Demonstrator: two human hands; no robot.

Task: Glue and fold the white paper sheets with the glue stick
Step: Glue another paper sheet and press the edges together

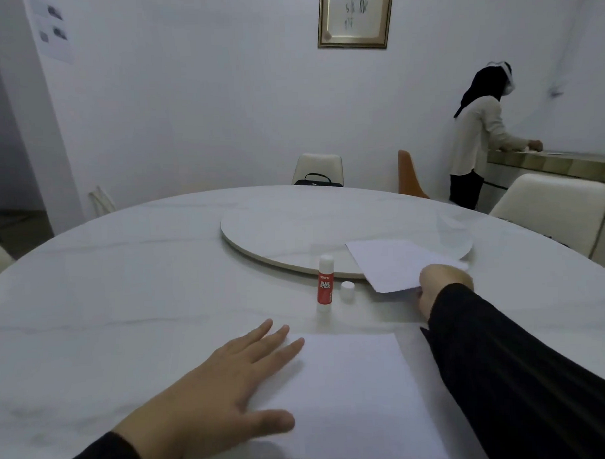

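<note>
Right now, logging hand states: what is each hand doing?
Left hand: open, flat on the near sheet.
Right hand: gripping the far sheet.

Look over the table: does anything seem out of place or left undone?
The glue stick stands uncapped, its cap beside it. The folded paper in the right hand lies askew, overhanging the turntable.

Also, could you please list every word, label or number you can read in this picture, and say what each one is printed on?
"GLUE STICK": white letters on the red label of the glue stick, standing upright on the table.
Small white brand word above it on the same label: too blurred to read.
Framed picture on the wall: dark brush marks, not readable.
Sheets pinned on the wall, upper left: dark smudges, too blurred to tell.
</note>
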